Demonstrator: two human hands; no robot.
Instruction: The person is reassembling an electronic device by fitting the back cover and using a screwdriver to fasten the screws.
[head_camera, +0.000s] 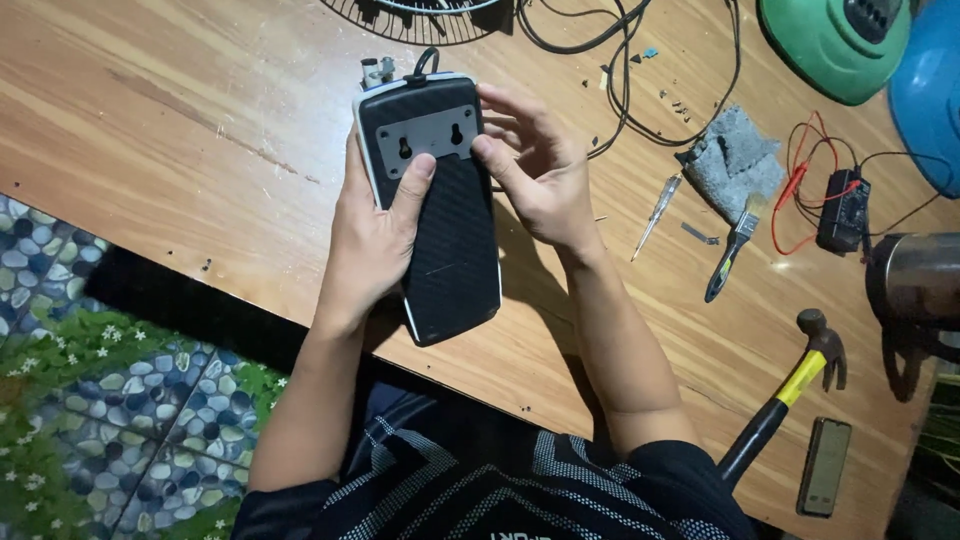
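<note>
Both my hands hold a long black device (445, 240) with a textured back, white edge trim and a grey plate with two keyhole slots near its top. It is held just above the wooden table (180, 130), back side up. My left hand (375, 235) grips its left edge, thumb pressed on the grey plate. My right hand (530, 165) holds the right edge, thumb on the plate's corner. A black cable and a small metal fitting stick out of the device's far end.
Right of my hands lie a tester screwdriver (655, 212), a paintbrush (732, 248), a grey cloth (732, 160), a black meter (842, 210) with red leads, a hammer (790, 395) and a phone (824, 465). Black cables (620, 70) and a fan grille (420, 20) lie at the far edge.
</note>
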